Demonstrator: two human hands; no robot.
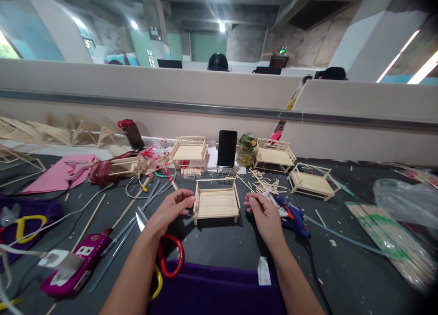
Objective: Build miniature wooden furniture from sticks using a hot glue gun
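Observation:
A small bench-like frame made of thin wooden sticks [217, 203] stands upright on the dark table between my hands. My left hand [173, 207] is at its left side, loosely curved and open, the thumb tip at or very near the corner post. To the right, my right hand [265, 210] is half curled with nothing visible in it, a small gap from the frame. Beside it lies a blue glue gun [294, 219], partly hidden by that hand. Red-handled scissors [173, 260] lie partly under my left forearm.
Similar stick models [190, 150] stand behind, near a phone on a stand [227, 148] and a green-lidded bottle [247, 148]. Loose sticks [267, 183] are scattered there. A purple power strip [80, 262] with cables lies left; bagged sticks [393, 242] lie right. Purple cloth [215, 292] is in front.

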